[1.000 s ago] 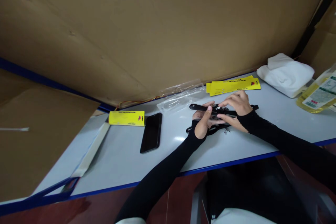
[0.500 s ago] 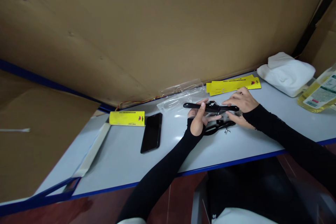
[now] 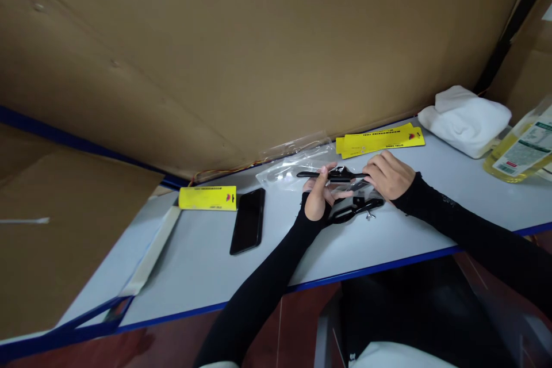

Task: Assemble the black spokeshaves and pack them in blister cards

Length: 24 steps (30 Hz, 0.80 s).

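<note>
A black spokeshave (image 3: 344, 174) with a handle on each side is held level above the table. My left hand (image 3: 318, 198) grips its left part, thumb on top and some fingers stretched beneath. The right handle is closed in the fingers of my right hand (image 3: 390, 175), which hide its end. Clear plastic shows below the tool between my hands; I cannot tell whether it still wraps part of it. Just under my hands a second black tool (image 3: 356, 210) with a silver wing screw lies on the table, partly covered by my left wrist.
Clear plastic sleeves (image 3: 287, 167) lie behind my left hand. Yellow cards (image 3: 379, 141) rest at the back, another yellow card (image 3: 207, 198) and a black phone (image 3: 248, 221) on the left. On the right are a white cloth (image 3: 463, 118) and a bottle of yellow liquid (image 3: 517, 152). A cardboard wall (image 3: 267, 52) stands behind.
My right hand has turned and closed its fingers round the spokeshave's right handle, where they were spread around it before. The spokeshave has tilted slightly, and the view has shifted a little.
</note>
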Available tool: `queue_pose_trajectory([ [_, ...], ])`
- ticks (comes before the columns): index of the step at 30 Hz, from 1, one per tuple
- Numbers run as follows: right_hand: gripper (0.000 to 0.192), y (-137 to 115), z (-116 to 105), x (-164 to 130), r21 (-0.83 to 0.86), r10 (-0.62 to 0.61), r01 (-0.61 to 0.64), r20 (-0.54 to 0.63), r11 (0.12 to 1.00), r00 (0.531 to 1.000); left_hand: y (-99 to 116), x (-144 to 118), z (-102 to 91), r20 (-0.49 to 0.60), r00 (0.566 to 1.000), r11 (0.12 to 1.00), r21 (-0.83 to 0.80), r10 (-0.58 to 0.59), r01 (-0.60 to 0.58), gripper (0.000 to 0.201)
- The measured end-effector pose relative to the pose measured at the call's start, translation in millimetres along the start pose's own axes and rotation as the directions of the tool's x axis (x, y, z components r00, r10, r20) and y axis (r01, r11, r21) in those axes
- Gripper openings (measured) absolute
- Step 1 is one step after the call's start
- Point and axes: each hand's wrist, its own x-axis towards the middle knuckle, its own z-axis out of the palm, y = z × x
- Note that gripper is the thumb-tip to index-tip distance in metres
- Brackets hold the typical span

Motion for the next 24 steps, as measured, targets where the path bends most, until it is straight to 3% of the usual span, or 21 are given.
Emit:
queue_pose_trajectory([
  [2, 0.036, -0.9, -0.7, 1.6, 0.036, 0.030, -0.028, -0.051, 0.999, 0.998, 0.4, -0.7, 0.8, 0.013, 1.000, 1.000, 0.010, -0.010, 0.009, 0.068],
  [5, 0.034, -4.1, -9.3, 2.0, 0.235, 0.154, -0.130, -0.083, 0.963, 0.985, -1.9, -1.3, 0.0, 0.026, 1.000, 1.000, 0.009, -0.006, 0.006, 0.074],
  [8, 0.024, -9.8, -18.7, -0.6, 0.383, 0.336, -0.318, 0.020, 0.867, 0.942, -9.5, 0.3, -3.1, 0.037, 0.999, 0.999, -0.022, 0.025, -0.024, 0.070],
  [11, 0.015, -14.5, -20.7, -4.0, 0.366, 0.447, -0.440, 0.069, 0.820, 0.892, -17.2, 3.4, -5.4, 0.011, 0.999, 0.997, -0.065, 0.038, -0.037, 0.064],
  [13, 0.008, -16.2, -19.0, -5.3, 0.331, 0.440, -0.429, 0.044, 0.841, 0.897, -18.4, 4.7, -5.6, 0.010, 1.000, 0.996, -0.086, 0.014, -0.013, 0.058],
  [17, 0.010, -20.6, -18.8, -4.2, 0.216, 0.301, -0.272, -0.112, 0.938, 0.947, -12.6, 3.3, -4.2, 0.030, 0.999, 0.996, -0.091, -0.010, 0.013, 0.050],
  [21, 0.013, -28.2, -26.3, -1.7, 0.117, 0.204, -0.177, -0.285, 0.977, 0.937, -9.0, 1.7, -3.7, -0.029, 0.999, 0.996, -0.083, -0.026, 0.023, 0.047],
  [24, 0.007, -29.5, -27.9, -1.5, 0.149, 0.202, -0.170, -0.240, 0.974, 0.949, -10.2, 2.7, -3.7, -0.068, 0.996, 0.995, -0.076, -0.063, 0.057, 0.047],
])
